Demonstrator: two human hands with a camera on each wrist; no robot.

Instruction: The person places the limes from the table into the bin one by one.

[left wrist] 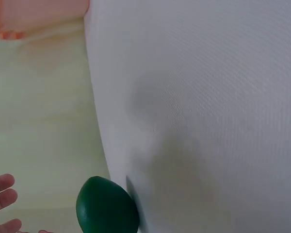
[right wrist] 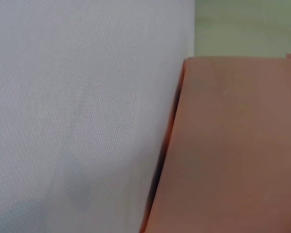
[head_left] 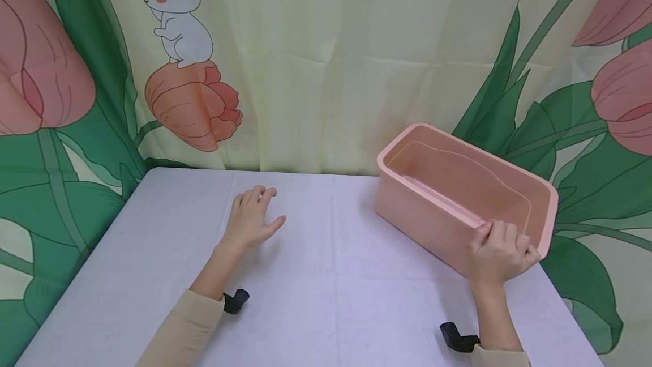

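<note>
A pink rectangular plastic bin [head_left: 428, 220] stands on the right side of the table, turned at an angle with its open top facing up. My right hand [head_left: 501, 254] grips its near rim close to the right corner, fingers curled over the edge. In the right wrist view the bin's side wall [right wrist: 233, 145] fills the right half, with a dark narrow strip under its lower edge. My left hand [head_left: 252, 217] is over the table's left half, fingers spread and holding nothing. Near its fingers, the left wrist view shows a smooth, rounded green object [left wrist: 106, 206]; it is hidden in the head view.
A white cloth covers the table [head_left: 326, 310]. Right behind its far edge hangs a curtain [head_left: 326, 72] printed with tulips and a white rabbit. Black curved camera mounts [head_left: 236, 302] stick out at both wrists, beside beige sleeves.
</note>
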